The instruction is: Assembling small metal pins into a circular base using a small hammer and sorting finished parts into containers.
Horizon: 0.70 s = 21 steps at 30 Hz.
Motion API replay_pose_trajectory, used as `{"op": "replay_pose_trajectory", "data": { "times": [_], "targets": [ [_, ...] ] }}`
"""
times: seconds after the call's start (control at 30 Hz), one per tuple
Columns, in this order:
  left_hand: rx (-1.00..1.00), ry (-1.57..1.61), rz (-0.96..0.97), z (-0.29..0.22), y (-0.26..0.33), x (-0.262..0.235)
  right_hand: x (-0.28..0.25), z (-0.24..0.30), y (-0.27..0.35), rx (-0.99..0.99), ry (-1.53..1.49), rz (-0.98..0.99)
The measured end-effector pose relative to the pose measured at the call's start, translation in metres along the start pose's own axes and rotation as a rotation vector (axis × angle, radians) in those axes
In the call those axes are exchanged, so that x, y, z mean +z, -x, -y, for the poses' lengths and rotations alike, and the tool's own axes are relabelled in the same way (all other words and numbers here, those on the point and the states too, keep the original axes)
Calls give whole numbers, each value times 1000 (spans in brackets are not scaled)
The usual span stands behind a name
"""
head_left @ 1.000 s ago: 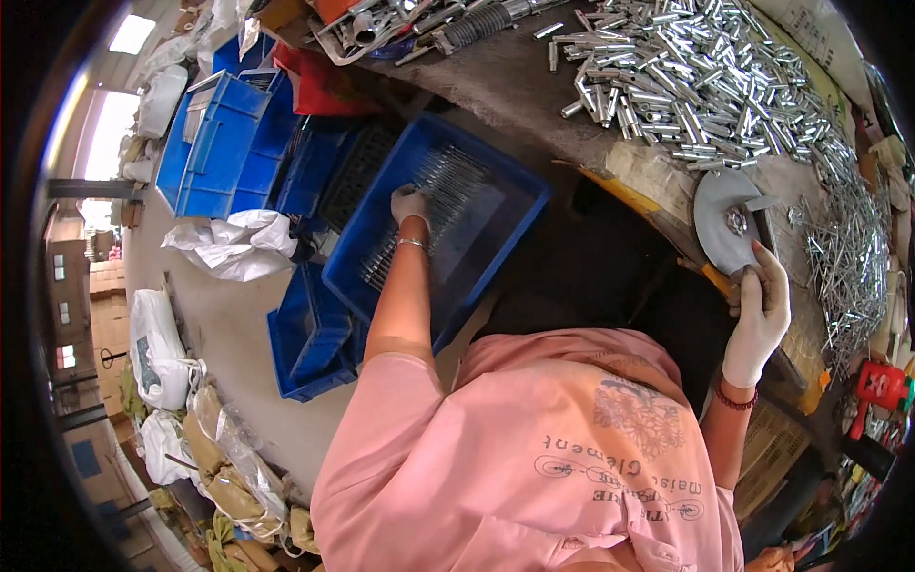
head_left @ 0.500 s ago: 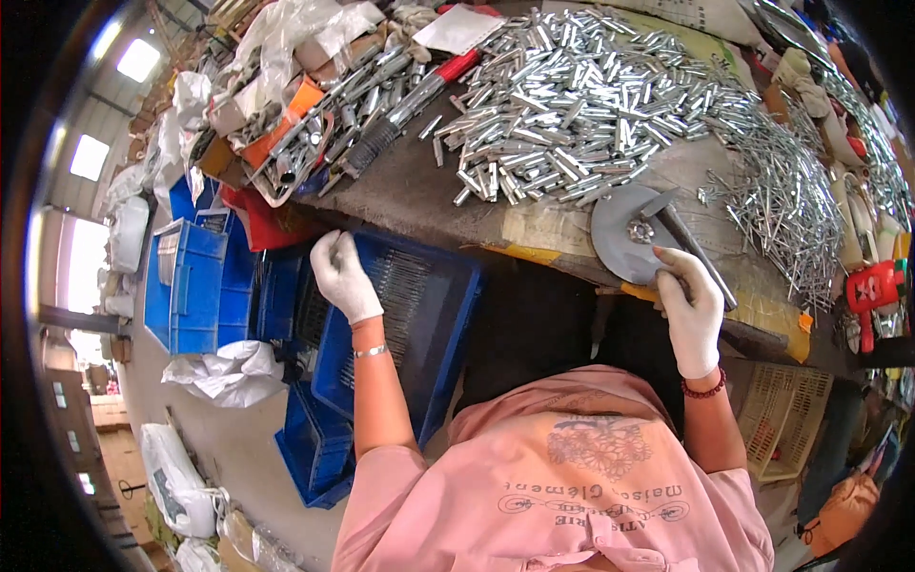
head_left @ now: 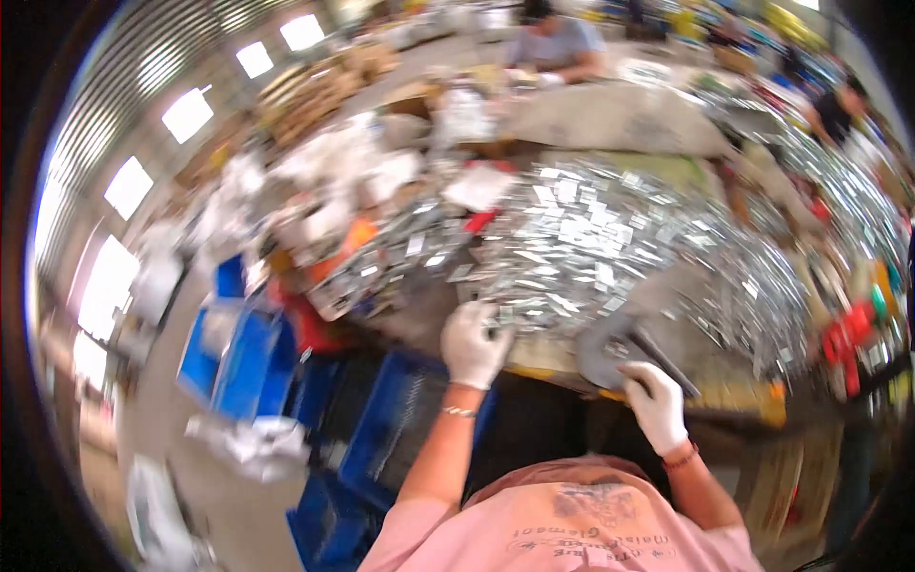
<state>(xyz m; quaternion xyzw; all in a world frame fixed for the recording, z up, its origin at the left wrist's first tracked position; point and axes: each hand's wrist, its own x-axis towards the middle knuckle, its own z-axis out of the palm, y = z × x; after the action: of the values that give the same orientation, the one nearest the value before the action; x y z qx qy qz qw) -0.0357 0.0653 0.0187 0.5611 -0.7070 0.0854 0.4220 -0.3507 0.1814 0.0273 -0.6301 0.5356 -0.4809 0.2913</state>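
Note:
Motion blurs the whole head view. My left hand (head_left: 474, 348), in a white glove, is at the table's front edge, by the near side of a heap of short silver metal tubes (head_left: 581, 234). Its fingers are curled together; anything in them is too smeared to make out. My right hand (head_left: 655, 405), also gloved, is at the near edge of a round grey disc (head_left: 600, 355), beside the dark bar-like handle (head_left: 667, 362) lying across it. Thumb and fingers are bent together there, and what they hold, if anything, cannot be made out.
Thin metal pins (head_left: 762, 310) lie heaped on the right. Blue plastic bins (head_left: 253, 367) stand at the left, another blue crate (head_left: 396, 419) below the table edge. A red-handled tool (head_left: 848, 343) is at far right. A co-worker (head_left: 558, 48) sits beyond the table.
The view has tilted up, bringing people and more of the hall into sight. My left hand has moved right, from above the blue crate to the tube heap. My right hand stays by the disc.

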Motion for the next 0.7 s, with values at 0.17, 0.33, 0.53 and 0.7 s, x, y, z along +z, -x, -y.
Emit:
{"op": "replay_pose_trajectory", "data": {
  "times": [0.17,0.33,0.53,0.7],
  "targets": [
    [-102,105,85,-11,1,3,-20,-6,4,373,-192,109],
    [-141,77,18,-8,6,3,-21,-4,-8,257,-164,169],
    [-139,45,41,-7,3,9,-30,-9,-20,368,-205,295],
    [-117,30,29,-7,5,9,-34,-4,-25,410,-263,377]
  ]
}}
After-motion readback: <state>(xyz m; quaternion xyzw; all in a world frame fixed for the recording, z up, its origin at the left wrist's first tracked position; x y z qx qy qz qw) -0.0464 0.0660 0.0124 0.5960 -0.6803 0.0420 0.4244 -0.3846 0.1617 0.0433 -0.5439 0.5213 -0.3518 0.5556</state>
